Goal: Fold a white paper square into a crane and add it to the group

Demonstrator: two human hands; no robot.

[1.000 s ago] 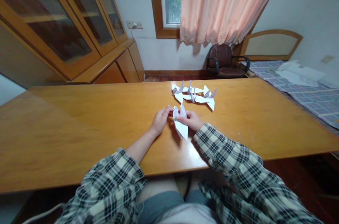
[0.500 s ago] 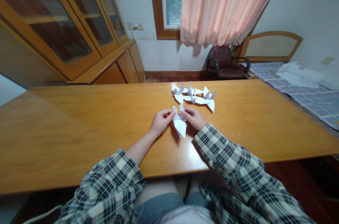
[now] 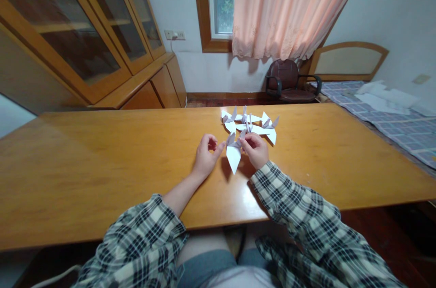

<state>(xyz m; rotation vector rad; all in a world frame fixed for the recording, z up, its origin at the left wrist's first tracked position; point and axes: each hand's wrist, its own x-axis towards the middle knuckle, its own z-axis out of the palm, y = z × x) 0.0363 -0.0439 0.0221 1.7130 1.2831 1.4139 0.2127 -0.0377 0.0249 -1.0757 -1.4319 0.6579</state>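
Observation:
Between my hands is a white paper crane (image 3: 233, 155), one wing pointing down toward me and two narrow points sticking up. My right hand (image 3: 256, 149) pinches it by its right-hand point. My left hand (image 3: 206, 155) is just left of the crane, thumb and fingers apart and curved, with a small gap to the paper. Just beyond, several finished paper cranes (image 3: 260, 130) rest close together on the wooden table (image 3: 119, 165).
A glass-fronted wooden cabinet (image 3: 102, 70) stands at the back left. Past the table's far edge are a brown armchair (image 3: 286, 80) and a pink curtain (image 3: 279, 11). A bed (image 3: 381, 115) with papers on it is at the right.
My left hand has let go of the crane and moved slightly left, its fingers spreading. My right hand has lifted the crane a little and turned it.

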